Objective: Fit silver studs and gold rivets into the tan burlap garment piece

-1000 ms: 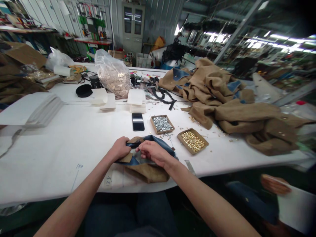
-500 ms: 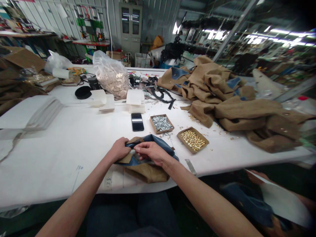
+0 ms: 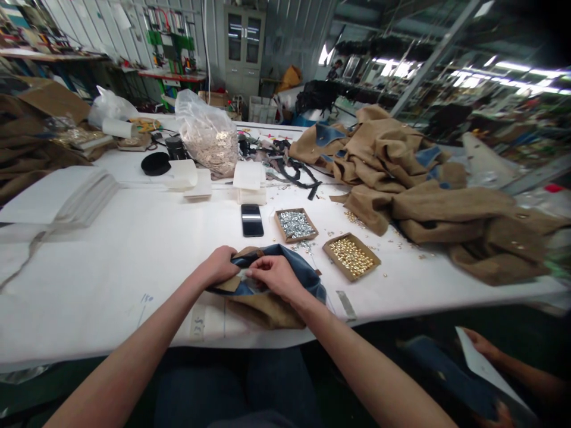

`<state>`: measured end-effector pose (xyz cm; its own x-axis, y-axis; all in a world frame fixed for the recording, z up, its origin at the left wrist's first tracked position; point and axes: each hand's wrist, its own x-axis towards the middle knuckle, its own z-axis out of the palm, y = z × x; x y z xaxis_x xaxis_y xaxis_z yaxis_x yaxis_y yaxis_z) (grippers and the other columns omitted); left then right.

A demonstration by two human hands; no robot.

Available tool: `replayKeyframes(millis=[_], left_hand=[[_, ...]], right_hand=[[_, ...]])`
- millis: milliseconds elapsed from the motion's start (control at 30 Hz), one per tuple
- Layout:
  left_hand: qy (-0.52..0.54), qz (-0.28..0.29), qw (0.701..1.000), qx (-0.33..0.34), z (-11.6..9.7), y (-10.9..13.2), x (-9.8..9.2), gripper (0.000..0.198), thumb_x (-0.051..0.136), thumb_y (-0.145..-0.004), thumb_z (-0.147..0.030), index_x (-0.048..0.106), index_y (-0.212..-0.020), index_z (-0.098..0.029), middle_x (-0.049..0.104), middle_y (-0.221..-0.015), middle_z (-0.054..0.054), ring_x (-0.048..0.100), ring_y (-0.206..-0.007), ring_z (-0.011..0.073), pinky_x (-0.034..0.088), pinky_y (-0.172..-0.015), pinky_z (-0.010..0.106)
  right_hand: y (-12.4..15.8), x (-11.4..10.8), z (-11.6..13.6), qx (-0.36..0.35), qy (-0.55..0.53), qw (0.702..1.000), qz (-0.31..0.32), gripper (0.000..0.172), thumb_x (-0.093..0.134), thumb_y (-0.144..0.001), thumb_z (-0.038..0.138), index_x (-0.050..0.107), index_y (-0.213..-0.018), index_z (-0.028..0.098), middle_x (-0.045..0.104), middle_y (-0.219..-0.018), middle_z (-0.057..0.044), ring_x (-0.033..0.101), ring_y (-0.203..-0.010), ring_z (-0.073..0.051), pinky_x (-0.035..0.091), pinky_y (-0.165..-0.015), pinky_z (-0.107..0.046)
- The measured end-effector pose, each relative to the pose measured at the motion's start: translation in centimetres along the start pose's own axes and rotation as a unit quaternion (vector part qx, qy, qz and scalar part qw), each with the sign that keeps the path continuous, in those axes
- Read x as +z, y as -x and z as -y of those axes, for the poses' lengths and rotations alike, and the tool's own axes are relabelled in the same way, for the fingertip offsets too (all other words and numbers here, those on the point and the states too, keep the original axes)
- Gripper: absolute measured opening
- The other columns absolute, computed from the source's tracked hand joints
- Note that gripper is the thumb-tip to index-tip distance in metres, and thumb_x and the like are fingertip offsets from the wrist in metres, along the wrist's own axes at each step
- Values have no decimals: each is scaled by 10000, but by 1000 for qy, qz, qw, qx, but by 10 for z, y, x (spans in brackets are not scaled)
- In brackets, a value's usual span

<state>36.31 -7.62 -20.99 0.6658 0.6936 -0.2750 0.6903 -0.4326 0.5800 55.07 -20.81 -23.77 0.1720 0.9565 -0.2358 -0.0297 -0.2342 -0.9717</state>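
Note:
A brown fabric bag (image 3: 267,312) with a blue lining (image 3: 303,267) lies bunched at the table's front edge. My left hand (image 3: 222,265) grips its upper left edge, thumb over the cloth. Inside the bag's opening, close to the left thumb, my right hand (image 3: 276,276) has thumb and forefinger pinched together; anything between them is too small or hidden to make out. Beyond the bag are a cardboard tray of silver metal pieces (image 3: 295,224) and a tray of gold rivet-like pieces (image 3: 351,255). A black phone (image 3: 252,220) lies left of the trays.
Brown and blue fabric pieces (image 3: 379,148) are heaped at the back right, loose gold bits beside them. A clear bag of small parts (image 3: 207,134) and white card stacks (image 3: 250,176) stand behind. Paper sheets (image 3: 57,196) lie left. At lower right, another person's hand (image 3: 484,345) holds white paper.
The whole view has shifted slightly to the right. My hands stay at the bag's opening with little movement. The other person's white paper has turned and moved lower at the right.

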Motion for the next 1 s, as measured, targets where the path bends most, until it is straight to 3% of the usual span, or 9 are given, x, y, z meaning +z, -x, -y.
replayKeyframes(millis=[133,300,467,633,800,1000], left_hand=[[-15,24,999,-23,-1,-3,1,129,799,-953,-243,810,-1034,-143,800,-941,61,752,-899,218,549,-789,306],[-61,67,994,-64,-11,-11,-7,258,819,-1064,-379,769,-1157,-144,784,-1079,62,756,-969,208,655,-929,388],[-121,109,984,-77,-29,-11,-22,341,862,-1042,-418,767,-1227,-148,785,-1184,86,767,-1077,239,670,-1002,441],[-156,142,974,-80,-37,-3,-26,313,913,-978,-330,791,-1192,-136,806,-1083,75,783,-1001,236,673,-965,424],[-162,129,975,-83,-37,3,-22,278,846,-1055,-389,779,-1176,-147,795,-1109,67,775,-1010,219,675,-964,412],[-164,91,976,-108,-34,8,-15,281,844,-1052,-391,771,-1169,-146,790,-1113,71,773,-1031,226,671,-960,407]], right_hand=[[-4,-5,1,35,-48,998,28,408,1003,-796,415,861,-1007,96,783,-858,-108,717,-740,-203,651,-715,-302],[-8,-9,-3,26,-41,998,28,279,911,-855,305,809,-1024,108,746,-838,-65,682,-749,-179,599,-690,-254],[-7,-11,-10,27,-66,996,48,329,937,-856,383,747,-962,137,711,-868,-50,678,-772,-193,643,-774,-316],[-8,-8,-16,31,-67,996,54,245,880,-916,306,765,-994,105,744,-905,-90,704,-787,-198,630,-775,-299],[-9,-4,-17,28,-55,997,51,146,823,-977,226,773,-1021,95,769,-913,-111,722,-793,-204,635,-775,-294],[-6,3,-18,13,-22,999,25,33,756,-985,124,755,-1014,106,764,-874,-85,736,-772,-215,634,-741,-298]])
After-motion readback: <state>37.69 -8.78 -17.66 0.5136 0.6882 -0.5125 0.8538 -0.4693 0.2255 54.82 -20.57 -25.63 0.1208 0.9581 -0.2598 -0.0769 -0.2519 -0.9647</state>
